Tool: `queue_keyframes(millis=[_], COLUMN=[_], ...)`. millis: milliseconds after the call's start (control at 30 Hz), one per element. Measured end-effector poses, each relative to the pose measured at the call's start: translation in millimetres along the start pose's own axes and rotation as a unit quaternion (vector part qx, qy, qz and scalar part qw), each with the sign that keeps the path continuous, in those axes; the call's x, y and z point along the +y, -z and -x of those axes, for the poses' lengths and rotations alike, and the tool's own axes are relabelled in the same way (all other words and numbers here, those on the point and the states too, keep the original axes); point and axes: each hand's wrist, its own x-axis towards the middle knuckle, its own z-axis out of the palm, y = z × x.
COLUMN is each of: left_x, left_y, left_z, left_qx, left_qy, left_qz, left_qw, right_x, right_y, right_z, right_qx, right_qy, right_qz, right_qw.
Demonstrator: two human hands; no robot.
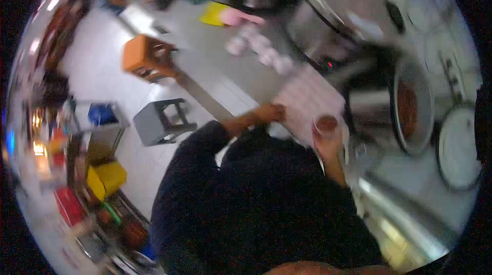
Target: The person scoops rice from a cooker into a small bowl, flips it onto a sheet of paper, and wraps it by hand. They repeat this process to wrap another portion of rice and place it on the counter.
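My right hand [328, 146] is closed around a small clear cup [326, 127] with reddish-brown contents, above the near right part of a pale pink, grid-like block [312, 95]. At the block's left edge is my left hand [270, 113], its fingers smeared by motion, so what it holds, if anything, is unclear. Beyond the block, several small whitish-pink round things [256, 44] lie in a loose line on the grey surface. A large metal pot [431, 106] with reddish-brown contents stands to the right of the block.
Farther back on the right is a big steel vessel [320, 24]. A round lid [461, 147] lies at the far right. On the left floor stand an orange stool [138, 55] and a grey stool [149, 124]. A yellow item [213, 13] lies at the surface's far end.
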Motion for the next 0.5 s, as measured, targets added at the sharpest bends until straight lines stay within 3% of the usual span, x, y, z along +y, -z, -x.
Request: queue_keyframes(millis=[33, 67, 100, 200, 300, 333, 367, 400, 500], left_x=[-37.4, -23.9, -6.7, 9.9, 2.1, -7.1, 2.1, 19.8, 20.3], left_y=[-21.9, -17.4, 0.7, 3.3, 0.9, -5.3, -0.5, 12.9, 15.5], left_z=[-0.5, 5.8, 6.2, 2.5, -3.3, -8.4, -8.1, -7.5, -5.9], left_qx=[0.042, 0.028, 0.024, 0.055, 0.036, -0.007, 0.015, 0.038, 0.068], left_qy=[-0.147, -0.153, -0.155, -0.135, -0.155, -0.142, -0.143, -0.143, -0.18], left_qz=[-0.022, -0.081, -0.148, -0.14, -0.188, -0.239, -0.206, -0.175, -0.159], left_qw=[0.988, 0.985, 0.976, 0.979, 0.969, 0.96, 0.968, 0.973, 0.968], right_x=[-1.6, -3.6, -5.3, -0.9, 7.5, 16.0, 19.7, 22.5, 27.2], right_y=[-4.0, -7.0, -0.7, 6.9, -1.5, 8.2, 7.1, 4.6, -16.4], right_z=[2.3, 5.3, 1.7, -7.2, -24.8, -38.8, -51.8, -64.6, -71.6], right_qx=[0.021, 0.042, -0.009, 0.128, 0.189, 0.202, 0.204, 0.189, 0.019], right_qy=[-0.008, -0.015, -0.031, 0.005, 0.123, 0.211, 0.341, 0.441, 0.337], right_qz=[-0.017, -0.035, -0.016, -0.022, 0.169, 0.232, 0.452, 0.636, 0.826], right_qw=[1.0, 0.998, 0.999, 0.991, 0.959, 0.928, 0.798, 0.604, 0.452])
